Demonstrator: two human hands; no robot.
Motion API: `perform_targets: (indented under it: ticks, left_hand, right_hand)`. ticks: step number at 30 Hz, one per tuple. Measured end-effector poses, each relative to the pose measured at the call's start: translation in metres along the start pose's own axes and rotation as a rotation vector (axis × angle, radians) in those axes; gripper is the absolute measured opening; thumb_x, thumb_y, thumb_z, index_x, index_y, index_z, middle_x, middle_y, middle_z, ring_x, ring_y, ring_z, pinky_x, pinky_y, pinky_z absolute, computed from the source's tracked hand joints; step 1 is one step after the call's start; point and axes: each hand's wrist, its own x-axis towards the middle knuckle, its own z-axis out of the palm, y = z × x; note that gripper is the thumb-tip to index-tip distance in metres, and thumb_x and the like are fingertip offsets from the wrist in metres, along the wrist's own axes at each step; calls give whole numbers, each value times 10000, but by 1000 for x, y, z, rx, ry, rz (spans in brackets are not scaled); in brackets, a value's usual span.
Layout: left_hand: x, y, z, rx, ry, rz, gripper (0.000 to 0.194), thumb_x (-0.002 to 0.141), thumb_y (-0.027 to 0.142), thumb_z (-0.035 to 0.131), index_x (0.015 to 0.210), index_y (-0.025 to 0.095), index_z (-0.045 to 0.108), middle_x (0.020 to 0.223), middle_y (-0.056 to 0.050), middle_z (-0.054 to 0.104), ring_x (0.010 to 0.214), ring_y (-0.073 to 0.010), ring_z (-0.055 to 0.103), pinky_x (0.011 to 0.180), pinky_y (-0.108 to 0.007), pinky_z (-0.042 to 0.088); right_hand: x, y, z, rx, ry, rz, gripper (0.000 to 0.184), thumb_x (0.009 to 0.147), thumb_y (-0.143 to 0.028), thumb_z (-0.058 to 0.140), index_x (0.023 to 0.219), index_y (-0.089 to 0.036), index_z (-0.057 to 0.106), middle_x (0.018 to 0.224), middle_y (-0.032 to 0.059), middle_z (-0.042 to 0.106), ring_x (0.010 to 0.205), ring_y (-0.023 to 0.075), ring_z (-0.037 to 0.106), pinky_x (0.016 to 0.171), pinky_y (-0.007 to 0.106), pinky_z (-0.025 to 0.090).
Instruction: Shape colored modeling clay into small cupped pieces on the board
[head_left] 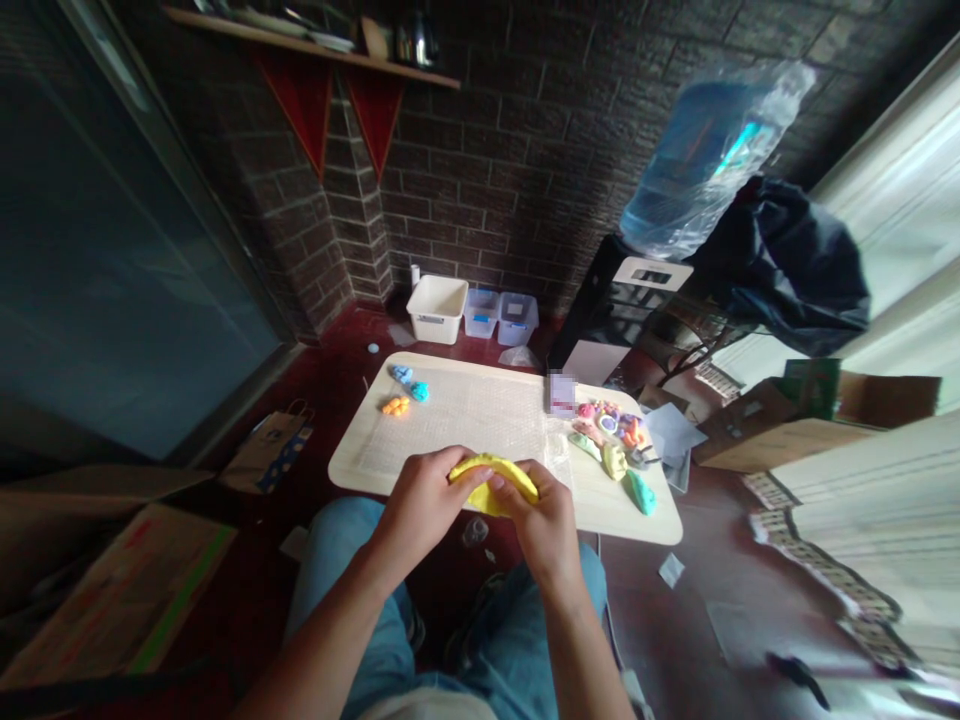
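Note:
A flattened, curved piece of yellow modelling clay (495, 470) is held up between both hands, over the near edge of the low table (480, 375). My left hand (431, 490) grips its left end, the thumb pressed on the near face. At the other end my right hand (544, 510) pinches it the same way, fingers behind and thumb in front. On the table's far left lie lumps of blue clay (402, 374), turquoise clay (420, 391) and orange clay (396, 406). Toward the right are yellow clay (615, 460) and green clay (641, 493).
A bubble-textured sheet (480, 410) covers much of the tabletop. Small colourful pieces (609, 420) crowd its right end beside a small box (561, 394). Beyond stand a white bin (437, 310), clear containers (517, 318) and a water dispenser (615, 300). Cardboard boxes (810, 420) stand right.

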Motion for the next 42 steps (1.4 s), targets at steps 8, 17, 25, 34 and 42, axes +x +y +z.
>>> perform_targets:
  ticks: [8,17,25,34,42]
  left_hand:
    - [-2,2,0,52,-4,-37,267,880,389,554,783,168,670,662,-24,672,629,-163,628,560,-224,420]
    - [-5,-2,1,71,-17,-2,187,880,288,523,885,179,676,806,-38,723,732,-170,666,646,-231,472]
    - [-5,1,2,-34,-14,70,258,872,307,566,1076,194,678,1019,-61,750,914,-194,700,797,-258,535]
    - [-4,3,-3,-43,-25,25,214,879,274,548,970,174,714,896,-50,758,806,-195,702,702,-253,534]
    - [1,0,-3,-64,43,63,279,902,392,558,1009,173,693,931,-59,761,824,-185,711,712,-234,536]
  right_hand:
    - [0,-1,-3,-52,-102,-8,390,760,-509,704,853,-131,687,652,7,617,590,131,547,540,239,443]
    - [5,4,-9,-164,-188,4,440,794,-531,663,959,-126,706,674,19,642,547,133,552,465,225,438]
    - [3,5,-10,-310,-81,-189,354,882,-467,589,964,-152,730,730,25,682,644,149,580,567,225,434]
    - [1,0,-7,-372,-125,-249,314,929,-420,534,970,-160,705,702,15,630,628,142,555,555,227,413]
    - [8,4,-4,-153,-148,-94,453,844,-520,618,1090,-139,639,716,5,617,560,124,553,466,215,444]
